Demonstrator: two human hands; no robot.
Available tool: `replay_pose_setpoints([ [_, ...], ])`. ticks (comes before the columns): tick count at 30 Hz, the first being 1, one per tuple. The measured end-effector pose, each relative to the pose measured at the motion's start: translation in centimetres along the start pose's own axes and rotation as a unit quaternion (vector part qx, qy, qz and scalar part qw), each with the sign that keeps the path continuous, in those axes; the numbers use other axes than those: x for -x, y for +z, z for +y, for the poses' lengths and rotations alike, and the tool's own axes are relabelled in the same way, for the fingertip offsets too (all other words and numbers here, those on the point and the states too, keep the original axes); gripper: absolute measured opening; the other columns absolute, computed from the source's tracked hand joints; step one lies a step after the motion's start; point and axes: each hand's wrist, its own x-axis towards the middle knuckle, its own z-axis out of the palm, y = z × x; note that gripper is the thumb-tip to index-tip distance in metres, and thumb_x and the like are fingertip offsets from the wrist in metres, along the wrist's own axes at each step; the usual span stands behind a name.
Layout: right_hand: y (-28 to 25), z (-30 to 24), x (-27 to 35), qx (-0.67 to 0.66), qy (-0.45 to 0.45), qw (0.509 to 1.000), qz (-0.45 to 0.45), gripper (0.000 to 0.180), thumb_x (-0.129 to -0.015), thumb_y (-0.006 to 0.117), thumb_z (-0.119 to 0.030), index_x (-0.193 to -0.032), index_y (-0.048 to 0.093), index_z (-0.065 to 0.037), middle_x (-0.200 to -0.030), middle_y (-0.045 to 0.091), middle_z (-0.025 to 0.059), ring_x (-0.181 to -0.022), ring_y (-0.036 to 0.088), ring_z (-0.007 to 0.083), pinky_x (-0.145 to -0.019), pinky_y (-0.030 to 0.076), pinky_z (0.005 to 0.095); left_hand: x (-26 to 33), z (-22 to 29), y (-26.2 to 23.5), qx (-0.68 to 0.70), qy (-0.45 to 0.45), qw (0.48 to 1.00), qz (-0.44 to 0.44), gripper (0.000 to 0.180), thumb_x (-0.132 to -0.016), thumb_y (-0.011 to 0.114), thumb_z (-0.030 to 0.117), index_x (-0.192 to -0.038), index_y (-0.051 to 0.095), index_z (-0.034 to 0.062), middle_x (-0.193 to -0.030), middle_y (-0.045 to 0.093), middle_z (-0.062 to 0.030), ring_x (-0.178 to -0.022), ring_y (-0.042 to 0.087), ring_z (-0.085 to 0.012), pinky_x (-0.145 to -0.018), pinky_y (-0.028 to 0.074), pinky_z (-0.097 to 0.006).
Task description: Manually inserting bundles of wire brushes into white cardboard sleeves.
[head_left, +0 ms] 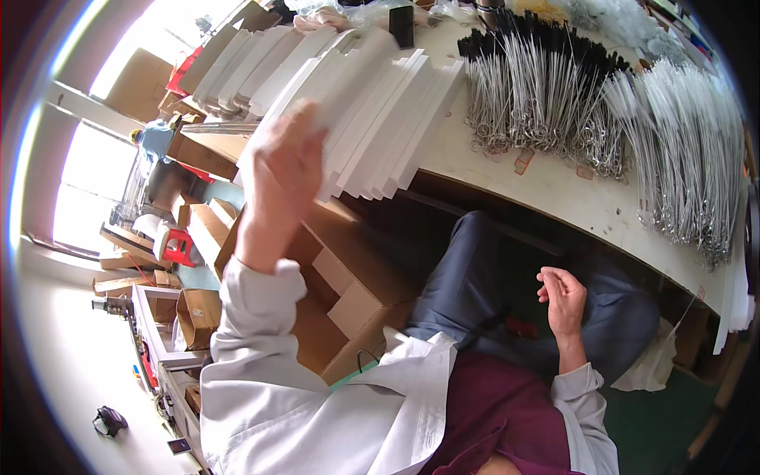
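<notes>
Far left: brown cardboard boxes [198, 229] stacked on the floor, with a red stool [180, 247] among them and bright windows behind. Below, near the lower left edge, a small dark object [109, 420] lying on the pale floor.

Next, left hand [279, 170] raised on a white sleeve, back toward the camera, fingers reaching up onto the near end of a fanned stack of flat white cartons [372, 111]; grip hidden behind the hand, so impossible to tell whether closed on one carton or only pressed against it. Cartons lying overlapped like shingles on the pale surface [554, 190], their lower ends jutting past its edge. Another row of the same white cartons [237, 67] farther back to the left.

Under the surface, open brown boxes [348, 293] beside a knee in blue trousers [467, 269].

Right of centre, right hand [562, 299] low over the lap, holding nothing, fingers loosely curled, well apart from the cartons.

On the surface above, a dense row of thin wire brushes with black tips [546, 95], then a long heap of wire brushes with white bristles [689, 150] running toward the right rim.
</notes>
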Motion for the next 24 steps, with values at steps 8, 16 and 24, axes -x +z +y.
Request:
replay_pose_setpoints([
  [8,0.6,0.4,0.2,0.008,0.013,1.0,-0.016,0.023,-0.101,0.067,-0.019,-0.11,0.072,0.002,-0.092,0.073,0.0074,-0.068,0.063,0.0081,-0.059,0.051,0.0216,-6.1,-16.7,4.3,-0.212,-0.096,0.967,-0.105,0.036,-0.096,0.062,0.03,-0.124,0.065,0.0079,-0.101,0.073,-0.0219,-0.097,0.07,-0.0415,-0.082,0.056,-0.05],
  [16,-1.4,-0.3,1.1,0.054,0.005,0.998,0.022,0.022,-0.103,0.063,-0.018,-0.109,0.073,0.001,-0.093,0.077,0.0105,-0.077,0.072,0.0132,-0.068,0.058,0.0274,-4.7,-28.4,14.4,0.101,-0.017,0.992,-0.077,0.027,-0.098,0.06,0.02,-0.08,0.058,0.0004,-0.066,0.045,-0.0155,-0.063,0.039,-0.0225,-0.06,0.042,-0.041],
  [24,-7.1,-3.7,3.0,0.209,-0.183,0.945,0.175,0.015,-0.097,0.07,-0.012,-0.102,0.073,0.001,-0.088,0.075,0.0127,-0.077,0.072,0.0167,-0.067,0.055,0.0296,-4.3,-31.2,16.0,-0.151,0.005,0.981,-0.122,0.051,-0.105,0.057,0.033,-0.142,0.053,-0.0009,-0.129,0.065,-0.0293,-0.122,0.062,-0.0436,-0.105,0.048,-0.047],
])
